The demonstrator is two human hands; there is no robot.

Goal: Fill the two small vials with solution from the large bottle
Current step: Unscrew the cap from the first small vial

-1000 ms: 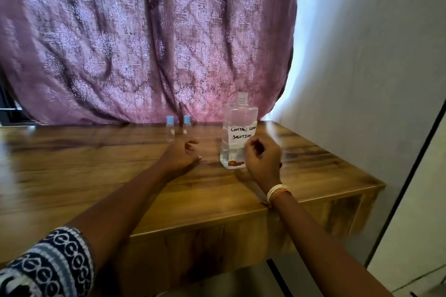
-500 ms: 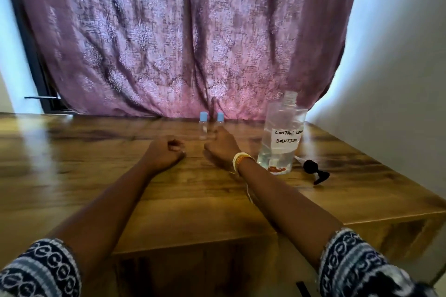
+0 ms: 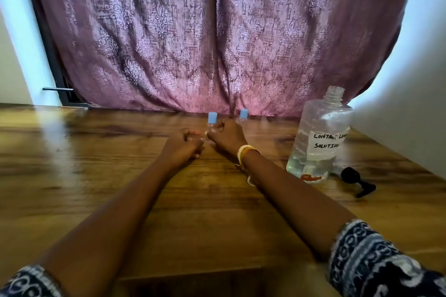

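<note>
Right hand [image 3: 226, 136] around left capped vial [image 3: 212, 123]; large bottle [image 3: 318, 140] uncapped, little solution, grip uncertain.

large bottle [image 3: 318, 137]: clear, uncapped, upright, low liquid | two vials [image 3: 212, 121] [image 3: 243, 116]: blue-capped, upright, left of it

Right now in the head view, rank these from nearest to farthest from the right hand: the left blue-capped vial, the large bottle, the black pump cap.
1. Left blue-capped vial: at the fingertips of the right hand; contact unclear.
2. Large bottle: to the right, neck uncapped.
3. Black pump cap: lying on the table beyond the bottle, farthest right.
</note>
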